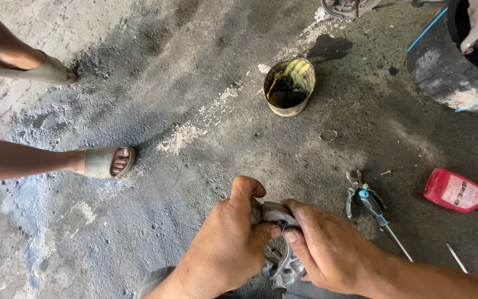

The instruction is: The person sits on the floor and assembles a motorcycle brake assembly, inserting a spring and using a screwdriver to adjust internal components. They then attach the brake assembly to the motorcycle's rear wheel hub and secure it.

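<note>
Both hands close together on a small grey metal part [276, 243]: the left hand [229, 243] wraps it from one side, thumb on top, while the right hand [327, 252] pinches its face, steadying it above the oily floor [195, 111]. Just right lie pliers [363, 198]; further right, a red bottle [460, 194]; ahead, a grimy tin can [289, 86].

Dull grey metal part [276, 252] — greasy, rough stained concrete floor [195, 83], glossy red plastic bottle [456, 192], grimy tin can [289, 86]
</note>
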The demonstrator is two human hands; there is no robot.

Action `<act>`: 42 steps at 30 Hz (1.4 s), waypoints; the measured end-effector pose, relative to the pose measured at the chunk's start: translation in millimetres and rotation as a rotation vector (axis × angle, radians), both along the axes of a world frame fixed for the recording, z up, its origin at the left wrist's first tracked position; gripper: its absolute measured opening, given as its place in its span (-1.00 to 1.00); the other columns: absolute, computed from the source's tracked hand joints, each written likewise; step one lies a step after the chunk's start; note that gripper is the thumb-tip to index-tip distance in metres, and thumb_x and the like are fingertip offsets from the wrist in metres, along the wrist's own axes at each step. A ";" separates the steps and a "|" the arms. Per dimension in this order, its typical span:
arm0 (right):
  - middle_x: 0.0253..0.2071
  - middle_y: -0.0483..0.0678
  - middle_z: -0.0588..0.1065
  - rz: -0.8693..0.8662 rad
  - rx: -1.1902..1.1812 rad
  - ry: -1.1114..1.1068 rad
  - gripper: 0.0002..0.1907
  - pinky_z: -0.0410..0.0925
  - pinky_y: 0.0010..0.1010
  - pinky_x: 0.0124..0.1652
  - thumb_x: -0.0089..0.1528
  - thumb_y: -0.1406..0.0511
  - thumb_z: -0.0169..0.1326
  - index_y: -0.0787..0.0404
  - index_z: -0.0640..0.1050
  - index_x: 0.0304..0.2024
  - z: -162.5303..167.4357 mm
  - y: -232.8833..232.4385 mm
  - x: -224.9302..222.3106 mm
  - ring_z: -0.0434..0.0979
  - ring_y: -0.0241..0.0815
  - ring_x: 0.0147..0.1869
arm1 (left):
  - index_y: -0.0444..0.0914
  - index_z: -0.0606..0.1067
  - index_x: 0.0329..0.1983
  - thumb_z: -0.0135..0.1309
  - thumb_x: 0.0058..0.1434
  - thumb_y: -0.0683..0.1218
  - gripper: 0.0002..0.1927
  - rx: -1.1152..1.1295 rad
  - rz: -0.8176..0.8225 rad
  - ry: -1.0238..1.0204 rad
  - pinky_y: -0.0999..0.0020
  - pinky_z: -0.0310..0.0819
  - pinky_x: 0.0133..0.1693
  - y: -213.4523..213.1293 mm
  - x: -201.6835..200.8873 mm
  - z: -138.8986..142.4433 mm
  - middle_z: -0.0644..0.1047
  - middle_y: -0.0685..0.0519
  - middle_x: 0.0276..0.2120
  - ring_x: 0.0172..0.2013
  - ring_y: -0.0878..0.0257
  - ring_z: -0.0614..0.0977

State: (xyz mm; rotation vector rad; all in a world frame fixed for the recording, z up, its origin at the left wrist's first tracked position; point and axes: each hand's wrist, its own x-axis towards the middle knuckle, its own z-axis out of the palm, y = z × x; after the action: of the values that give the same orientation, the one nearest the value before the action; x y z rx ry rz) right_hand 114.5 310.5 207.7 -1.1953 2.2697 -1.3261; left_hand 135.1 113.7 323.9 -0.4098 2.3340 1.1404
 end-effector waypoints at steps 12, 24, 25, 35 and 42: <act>-0.14 0.13 0.61 -0.054 0.018 -0.169 -0.48 0.51 -0.25 -0.16 0.41 0.19 -0.11 0.42 0.29 0.30 -13.5 3.0 -7.7 0.64 -0.04 -0.20 | -0.20 0.28 0.22 0.27 0.12 -0.09 -0.37 0.002 -0.015 -0.071 0.20 0.57 -0.25 -13.4 -19.5 -13.6 0.66 -0.12 -0.43 -0.30 0.10 0.75; 0.00 0.12 0.56 -0.064 -0.286 -0.440 -0.59 0.46 -0.39 -0.01 0.44 0.26 -0.21 0.42 0.42 0.20 -23.1 14.6 -19.1 0.59 -0.18 0.00 | -0.25 0.49 0.12 0.29 0.13 -0.15 -0.54 0.478 -0.094 0.294 0.31 0.61 -0.09 -26.2 -13.8 -54.8 0.68 0.01 -0.22 -0.16 0.22 0.72; 0.00 0.12 0.55 -0.054 -0.289 -0.429 -0.60 0.45 -0.38 0.01 0.45 0.27 -0.22 0.42 0.42 0.20 -25.3 15.9 -19.7 0.59 -0.17 0.02 | -0.23 0.47 0.16 0.28 0.13 -0.15 -0.50 0.498 -0.089 0.275 0.31 0.61 -0.11 -25.6 -15.1 -53.4 0.68 0.02 -0.21 -0.17 0.23 0.71; -0.05 0.19 0.55 0.034 0.038 -0.079 -0.55 0.46 -0.16 -0.09 0.40 0.24 -0.11 0.46 0.31 0.21 -25.5 27.9 -13.4 0.63 0.08 -0.06 | -0.22 0.38 0.35 0.21 0.16 -0.15 -0.36 0.254 -0.198 0.134 0.27 0.61 -0.03 -12.9 -13.8 -38.8 0.67 -0.13 -0.10 -0.08 0.09 0.75; -0.14 0.19 0.55 0.078 0.144 0.020 -0.62 0.43 -0.08 -0.10 0.31 0.27 0.00 0.41 0.38 0.09 20.5 32.2 -15.7 0.59 0.19 -0.09 | -0.41 0.47 0.22 0.15 0.15 -0.27 -0.49 0.372 -0.165 0.421 0.27 0.64 -0.04 -5.7 12.1 -33.5 0.65 -0.21 -0.08 -0.08 0.03 0.75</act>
State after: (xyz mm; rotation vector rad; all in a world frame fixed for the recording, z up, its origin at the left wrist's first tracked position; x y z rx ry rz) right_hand 98.8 342.7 228.2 -1.2389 2.2650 -1.1076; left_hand 147.1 108.0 290.4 0.1720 2.3588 1.6596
